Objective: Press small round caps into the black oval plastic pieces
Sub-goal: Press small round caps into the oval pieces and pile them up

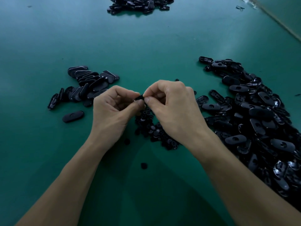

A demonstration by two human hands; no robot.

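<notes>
Head view: my left hand (pixel 112 110) and right hand (pixel 174 110) pinch one black piece (pixel 139 97) between curled fingers (pixel 137 104) over the desk (pixel 146 51).

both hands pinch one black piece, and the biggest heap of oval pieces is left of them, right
No: the head view shows the biggest heap of oval pieces on the right of the hands; a smaller pile sits left. The left hand and right hand do pinch one black piece.
</notes>
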